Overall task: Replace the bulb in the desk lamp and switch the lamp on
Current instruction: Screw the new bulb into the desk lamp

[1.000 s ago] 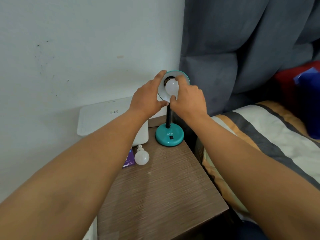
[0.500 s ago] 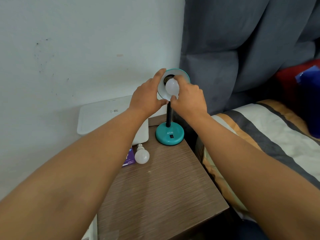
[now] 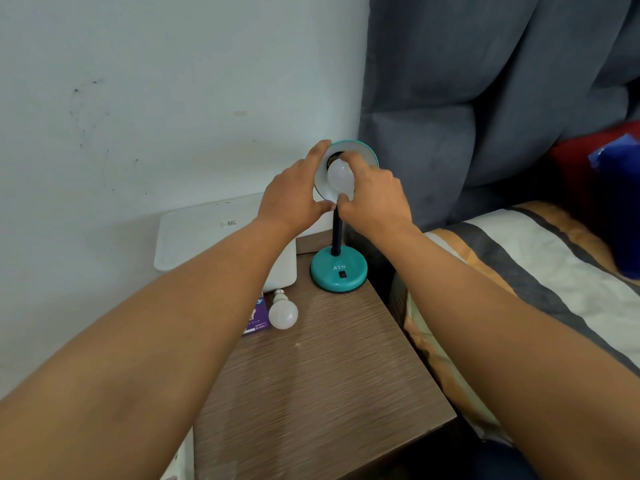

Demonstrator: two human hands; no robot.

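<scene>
A teal desk lamp stands at the back of the nightstand, its round base bearing a black switch. Its shade faces me, white inside. My left hand grips the shade's left rim, thumb below and fingers on top. My right hand is closed around a white bulb that sits at the socket in the shade. A second white bulb lies loose on the nightstand, left of the lamp base.
The wooden nightstand has a purple card and a white box at its left back. A wall rises behind. A grey padded headboard and a bed with striped bedding lie to the right.
My right hand has shifted its grip a little around the bulb in the shade. The left hand stays on the shade's rim.
</scene>
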